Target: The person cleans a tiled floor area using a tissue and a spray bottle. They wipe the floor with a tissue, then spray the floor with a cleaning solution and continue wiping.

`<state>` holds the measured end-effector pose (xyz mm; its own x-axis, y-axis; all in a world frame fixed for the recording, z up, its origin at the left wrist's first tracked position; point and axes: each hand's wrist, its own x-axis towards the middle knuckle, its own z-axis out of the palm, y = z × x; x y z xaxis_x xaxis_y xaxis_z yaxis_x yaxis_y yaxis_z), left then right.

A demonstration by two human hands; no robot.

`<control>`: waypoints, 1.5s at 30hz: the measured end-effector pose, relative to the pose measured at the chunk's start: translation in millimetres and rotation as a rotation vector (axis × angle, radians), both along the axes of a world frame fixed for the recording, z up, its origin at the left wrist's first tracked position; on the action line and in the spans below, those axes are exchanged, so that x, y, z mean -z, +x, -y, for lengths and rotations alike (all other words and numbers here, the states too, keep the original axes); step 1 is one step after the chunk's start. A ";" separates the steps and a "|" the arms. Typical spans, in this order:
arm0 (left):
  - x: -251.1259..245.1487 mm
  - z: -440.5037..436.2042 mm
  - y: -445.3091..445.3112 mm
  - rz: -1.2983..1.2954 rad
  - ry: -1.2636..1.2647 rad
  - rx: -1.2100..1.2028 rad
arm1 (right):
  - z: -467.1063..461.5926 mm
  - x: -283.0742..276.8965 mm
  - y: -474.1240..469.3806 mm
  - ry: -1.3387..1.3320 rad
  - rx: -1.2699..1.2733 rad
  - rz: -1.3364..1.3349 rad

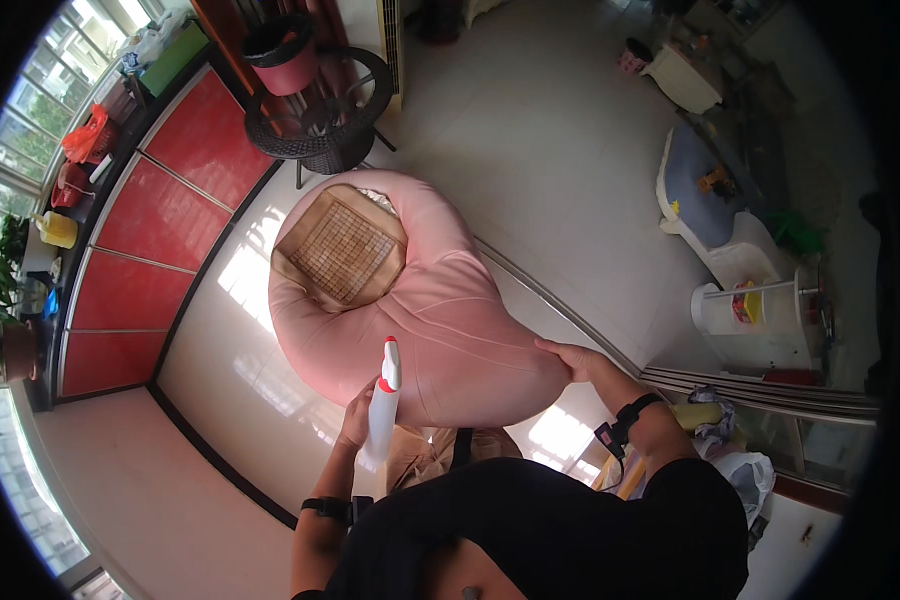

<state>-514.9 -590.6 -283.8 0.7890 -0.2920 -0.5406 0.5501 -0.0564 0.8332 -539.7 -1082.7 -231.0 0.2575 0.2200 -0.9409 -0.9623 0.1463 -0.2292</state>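
Note:
A white spray bottle (382,420) with a red nozzle tip and a red collar stands upright in my left hand (356,417). Just beyond the bottle is a pink upholstered armchair (450,360) with a rounded, padded back turned towards me. My right hand (576,361) grips the right edge of that back; some of its fingers are hidden. On the seat lies a tan cushion (341,251) faced with small bamboo tiles.
Red-fronted cabinets (161,206) run along the left under the windows, holding baskets, a yellow jug (58,229) and plants. A black wicker table (379,75) stands beyond the armchair. To the right are a metal floor track (555,300), a blue-grey padded seat (694,187) and plastic bags (746,476).

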 end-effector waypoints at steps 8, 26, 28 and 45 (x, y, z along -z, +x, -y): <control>11.6 -95.2 0.0 0.028 0.310 -0.008 | -159.0 20.7 -110.9 -0.029 0.204 0.092; -10.8 8.5 -141.5 -0.128 -0.318 -0.147 | -55.0 -61.9 -187.0 -0.458 0.036 0.196; -19.0 49.4 -199.0 -0.141 -0.399 -0.089 | -3.6 -64.6 -240.1 -0.478 0.104 0.158; -28.4 159.7 -271.0 -0.016 -0.180 0.826 | 306.8 -27.7 -667.3 -0.849 0.433 0.128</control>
<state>-785.8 -750.4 -255.3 0.2767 -0.8546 -0.4395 0.4019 -0.3125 0.8607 -1207.0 -1389.5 -203.3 0.2683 -0.6601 -0.7016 -0.8242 0.2198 -0.5219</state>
